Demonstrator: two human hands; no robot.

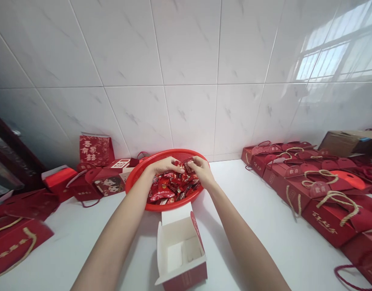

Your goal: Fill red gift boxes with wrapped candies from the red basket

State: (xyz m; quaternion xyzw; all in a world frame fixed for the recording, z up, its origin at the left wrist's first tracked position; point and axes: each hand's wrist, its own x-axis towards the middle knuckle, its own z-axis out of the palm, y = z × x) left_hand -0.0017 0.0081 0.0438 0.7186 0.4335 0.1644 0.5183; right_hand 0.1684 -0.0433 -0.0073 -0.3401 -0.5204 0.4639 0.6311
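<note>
A red plastic basket [131, 179] with a mesh wall holds a heap of wrapped candies [161, 191], mostly red and shiny. Over its far part, my left hand [166, 165] is closed with a red-wrapped candy between thumb and fingers. Close beside it, my right hand [202, 169] pinches another small wrapped candy, partly hidden by the fingers. In front of the basket, between my forearms, stands an open gift box [186, 279], red outside and white inside, its flaps spread. One white flap reaches up to the basket's near rim.
Rows of closed red gift boxes [319, 218] with rope handles line the right side. More red boxes [85, 186] and a red bag-shaped box [96, 149] stand at left. A brown carton [340, 143] sits far right. The white tabletop [234, 190] meets a tiled wall [192, 117].
</note>
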